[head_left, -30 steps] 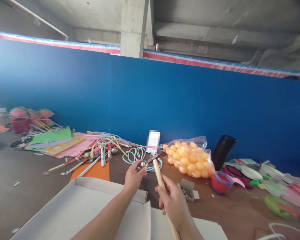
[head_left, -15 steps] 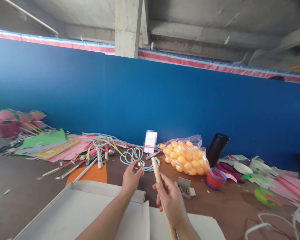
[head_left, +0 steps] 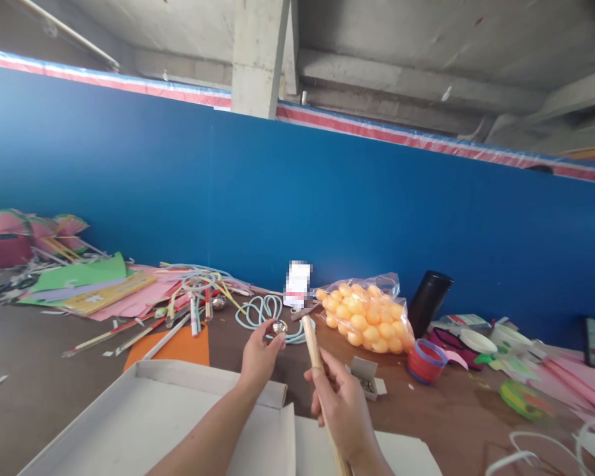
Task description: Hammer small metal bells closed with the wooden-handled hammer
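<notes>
Between the thumb and fingers of my left hand (head_left: 262,354) is a small shiny silver ball (head_left: 279,327), perhaps a bell. My right hand (head_left: 340,400) is wrapped round the wooden handle of a hammer (head_left: 315,347). The hammer's dark metal head points away from me, a little to the right of the ball and apart from it. Behind both hands lies a coil of light blue cord (head_left: 260,309). To the right of the hammer stands a small open box (head_left: 367,378) of tiny metal pieces. White cardboard (head_left: 218,416) lies beneath my forearms.
A clear bag of orange balls (head_left: 367,317) sits at the back, with a black bottle (head_left: 430,301) and a red tape roll (head_left: 426,361) beside it. Coloured paper (head_left: 86,274), sticks and a second silver ball (head_left: 219,303) lie to the left. A blue partition (head_left: 327,198) rises behind the table.
The hammer's head has tilted slightly and shows more clearly. Both hands keep their grips in nearly the same place, while the camera view has shifted a little.
</notes>
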The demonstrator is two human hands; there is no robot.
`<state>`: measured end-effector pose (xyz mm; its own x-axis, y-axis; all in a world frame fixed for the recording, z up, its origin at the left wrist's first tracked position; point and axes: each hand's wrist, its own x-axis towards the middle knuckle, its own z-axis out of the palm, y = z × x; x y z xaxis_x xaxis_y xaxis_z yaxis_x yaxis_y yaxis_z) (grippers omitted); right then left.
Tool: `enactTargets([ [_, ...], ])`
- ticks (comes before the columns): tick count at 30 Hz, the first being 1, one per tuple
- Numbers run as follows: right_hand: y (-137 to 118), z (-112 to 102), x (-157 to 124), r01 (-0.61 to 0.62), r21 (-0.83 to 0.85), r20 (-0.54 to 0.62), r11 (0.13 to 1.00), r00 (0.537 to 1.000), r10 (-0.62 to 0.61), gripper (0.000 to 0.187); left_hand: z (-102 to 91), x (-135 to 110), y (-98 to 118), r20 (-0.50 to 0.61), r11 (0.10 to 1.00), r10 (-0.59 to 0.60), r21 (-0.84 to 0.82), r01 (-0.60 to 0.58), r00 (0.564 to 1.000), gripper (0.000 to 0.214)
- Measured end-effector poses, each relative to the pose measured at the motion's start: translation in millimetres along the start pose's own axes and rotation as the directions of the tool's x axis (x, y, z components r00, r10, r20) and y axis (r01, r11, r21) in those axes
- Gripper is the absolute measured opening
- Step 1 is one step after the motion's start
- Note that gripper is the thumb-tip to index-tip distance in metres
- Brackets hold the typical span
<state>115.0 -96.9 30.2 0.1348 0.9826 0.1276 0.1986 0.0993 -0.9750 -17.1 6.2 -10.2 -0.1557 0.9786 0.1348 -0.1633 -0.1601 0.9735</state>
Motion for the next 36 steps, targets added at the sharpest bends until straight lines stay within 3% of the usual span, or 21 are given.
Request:
enactTargets([
  [5, 3.1, 0.8, 0.7, -0.034, -0.038, 0.079, 0.999, 0.996, 0.037, 0.045, -0.1, 1.2, 0.0, 0.006, 0.998, -0.023, -0.063, 0.023, 1.0, 0.042],
  [11, -2.3, -1.9, 1.2, 0.003, 0.039, -0.02, 0.999, 1.0, -0.002, 0.05, 0.4, 2.2, -1.2, 0.02, 0.996, -0.021, -0.088, 0.023, 1.0, 0.043],
  [15, -4.2, 0.2, -0.9, -0.011, 0.0, 0.059, 1.0, 0.998, 0.011, 0.047, 1.5, -0.4, 3.0, 0.034, 0.998, -0.013, -0.059, 0.015, 0.999, 0.043],
  [20, -6.6, 0.8, -1.1, -0.002, -0.001, -0.009, 1.0, 1.0, 0.002, 0.05, 1.0, -0.7, 1.5, 0.024, 0.999, 0.001, -0.039, -0.001, 1.0, 0.042],
  [25, -4.2, 0.1, -0.4, -0.004, -0.033, 0.064, 0.999, 0.998, 0.006, 0.046, -0.1, -0.5, 0.4, 0.046, 0.999, 0.003, -0.034, -0.001, 0.999, 0.043],
  [31, -4.2, -0.5, 0.3, 0.01, 0.031, -0.036, 0.999, 0.999, -0.009, 0.05, -0.7, -0.2, 0.3, 0.057, 0.994, -0.01, -0.109, 0.016, 0.998, 0.043],
  [36, -3.5, 0.2, -0.1, 0.016, -0.03, 0.052, 0.999, 0.999, -0.014, 0.047, 0.3, -0.3, 1.6, 0.037, 0.992, -0.032, -0.118, 0.036, 0.999, 0.041],
])
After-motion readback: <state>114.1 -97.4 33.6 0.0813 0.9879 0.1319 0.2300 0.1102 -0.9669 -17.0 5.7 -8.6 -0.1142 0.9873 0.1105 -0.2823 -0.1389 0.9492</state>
